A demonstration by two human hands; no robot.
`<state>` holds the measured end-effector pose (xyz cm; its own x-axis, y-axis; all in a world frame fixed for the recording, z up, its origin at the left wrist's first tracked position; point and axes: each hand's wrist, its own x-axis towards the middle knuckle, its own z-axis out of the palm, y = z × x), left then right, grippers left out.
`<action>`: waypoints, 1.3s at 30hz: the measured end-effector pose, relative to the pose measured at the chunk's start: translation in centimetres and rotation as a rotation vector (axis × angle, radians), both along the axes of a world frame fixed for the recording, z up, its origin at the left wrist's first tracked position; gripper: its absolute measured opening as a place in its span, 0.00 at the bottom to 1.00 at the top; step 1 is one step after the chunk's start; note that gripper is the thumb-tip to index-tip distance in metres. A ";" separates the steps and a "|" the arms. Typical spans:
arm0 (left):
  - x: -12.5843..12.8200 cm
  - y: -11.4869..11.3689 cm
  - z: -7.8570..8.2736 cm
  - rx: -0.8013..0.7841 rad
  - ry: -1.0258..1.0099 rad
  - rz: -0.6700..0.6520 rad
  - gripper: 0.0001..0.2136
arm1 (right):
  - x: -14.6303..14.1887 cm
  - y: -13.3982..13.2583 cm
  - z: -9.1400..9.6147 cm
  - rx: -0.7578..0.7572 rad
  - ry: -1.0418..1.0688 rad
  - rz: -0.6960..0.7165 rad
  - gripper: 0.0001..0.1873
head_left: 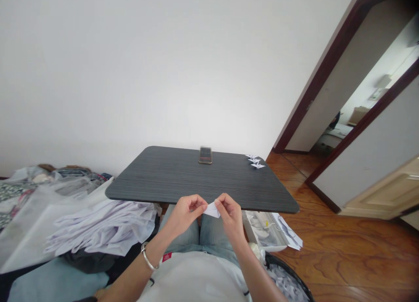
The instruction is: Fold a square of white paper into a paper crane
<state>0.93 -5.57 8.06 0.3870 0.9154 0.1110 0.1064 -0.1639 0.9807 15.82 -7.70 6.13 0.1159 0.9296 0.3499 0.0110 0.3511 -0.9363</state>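
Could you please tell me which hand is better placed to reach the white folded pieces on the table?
Probably the right hand: it is nearer the white folded pieces, far right on the table. Both it and the left hand pinch the small paper.

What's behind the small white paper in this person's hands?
Beyond the white paper, the dark tabletop shows; below it, jeans. Whatever lies directly behind the paper itself is covered.

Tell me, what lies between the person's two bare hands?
A small folded piece of white paper, pinched by the left hand on one side and the right hand on the other, in the head view.
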 end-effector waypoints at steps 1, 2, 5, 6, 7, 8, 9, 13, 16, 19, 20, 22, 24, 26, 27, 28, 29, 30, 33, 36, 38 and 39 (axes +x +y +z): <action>-0.1 0.0 0.1 0.003 0.007 0.000 0.07 | 0.1 0.0 0.0 -0.008 0.007 0.001 0.12; -0.2 0.0 0.3 0.008 0.013 0.000 0.07 | 0.1 0.1 0.1 -0.014 0.014 0.001 0.13; -0.3 -0.1 0.7 0.021 0.028 -0.016 0.06 | 0.3 0.1 0.1 -0.016 0.017 -0.009 0.13; -0.3 -0.1 0.8 0.022 0.026 -0.024 0.07 | 0.3 0.2 0.1 -0.012 0.014 -0.013 0.13; -0.4 -0.1 0.9 0.019 0.021 -0.034 0.07 | 0.3 0.2 0.2 -0.009 0.011 -0.017 0.13; -0.4 -0.1 0.9 0.012 0.013 -0.044 0.08 | 0.4 0.2 0.2 -0.004 0.005 -0.025 0.13; -0.5 -0.1 0.8 0.004 0.004 -0.053 0.08 | 0.4 0.3 0.1 0.000 -0.003 -0.034 0.13; -0.9 0.1 0.7 -0.019 -0.042 -0.021 0.10 | 0.7 0.4 0.0 0.015 -0.039 -0.082 0.12; -1.1 0.1 0.9 -0.031 -0.097 0.012 0.10 | 0.8 0.5 0.0 0.016 -0.036 -0.104 0.12; -0.9 0.0 1.0 -0.076 -0.126 0.006 0.11 | 0.7 0.4 0.1 0.006 -0.006 -0.099 0.12; -0.7 0.0 1.0 -0.088 -0.117 0.001 0.11 | 0.5 0.4 0.1 0.004 0.008 -0.090 0.12; -0.4 0.0 0.9 -0.094 -0.081 -0.015 0.11 | 0.2 0.2 0.3 0.001 0.038 -0.064 0.12; 0.0 0.0 0.7 -0.092 -0.061 -0.023 0.10 | 0.0 0.0 0.5 -0.005 0.062 -0.034 0.13; 0.2 -0.1 0.7 -0.097 -0.074 -0.025 0.11 | 0.0 -0.1 0.7 -0.012 0.066 -0.011 0.14; 0.3 -0.1 0.7 -0.101 -0.086 -0.025 0.12 | 0.0 -0.1 0.8 -0.013 0.060 -0.006 0.15; 0.3 -0.1 0.7 -0.104 -0.096 -0.026 0.12 | 0.1 -0.2 0.8 -0.014 0.052 0.000 0.15; 0.2 -0.1 0.8 -0.106 -0.103 -0.030 0.12 | 0.2 -0.1 0.9 -0.017 0.046 0.008 0.16; 0.2 -0.1 0.9 -0.105 -0.104 -0.035 0.12 | 0.3 -0.1 0.9 -0.021 0.043 0.020 0.16; 0.0 -0.2 1.1 -0.080 -0.075 -0.042 0.12 | 0.4 0.0 1.0 -0.053 0.045 0.073 0.13; -0.1 -0.3 1.2 -0.035 -0.032 -0.036 0.11 | 0.6 0.1 1.0 -0.084 0.016 0.101 0.11; -0.2 -0.3 1.2 -0.025 -0.014 -0.038 0.10 | 0.9 0.1 1.1 -0.090 -0.023 0.112 0.10; -0.2 -0.2 1.2 -0.027 -0.010 -0.041 0.09 | 1.0 0.1 1.1 -0.086 -0.038 0.118 0.10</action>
